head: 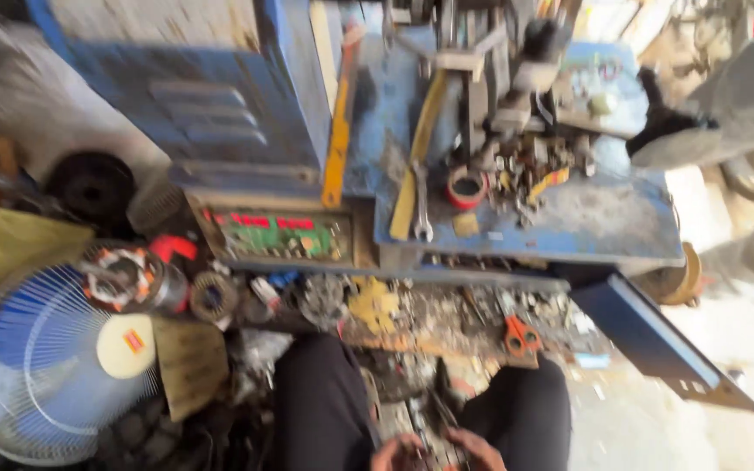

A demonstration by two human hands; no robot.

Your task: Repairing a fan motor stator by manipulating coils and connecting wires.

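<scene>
At the bottom edge of the view, about six o'clock, the left hand [397, 453] and the right hand [475, 448] meet between two dark-trousered knees [323, 410]; the fingers curl inward toward each other over a small dark object [430, 449] between them, but blur and the frame edge hide so much that I cannot tell whether either hand grips it or merely touches it; its shape, its long axis and the way it points cannot be told either; it reads only as a dark, greyish smudge, just beside both sets of fingertips.

Just above the knees, toward twelve o'clock, lies a littered strip of floor with one pair of orange-handled pliers [522, 335], handles toward the blue bench; beyond it stands that blue workbench [604, 222], its top scuffed and grimy; on it lie one spanner [421, 209], long axis running twelve to six, beside one yellow bar [419, 153] leaning on much the same line, and one red roll of tape [466, 187] at the spanner's three o'clock; one orange strip [337, 139] stands nearly upright at the bench's left edge.

At nine o'clock from the hands sits one blue fan [41, 366] with a white wire guard and a cream hub; at its one o'clock rests one motor stator with copper windings [122, 277]; a green circuit board [274, 235] with red parts lies in a tray at eleven o'clock; one blue panel [656, 340] slants away at two o'clock.
</scene>
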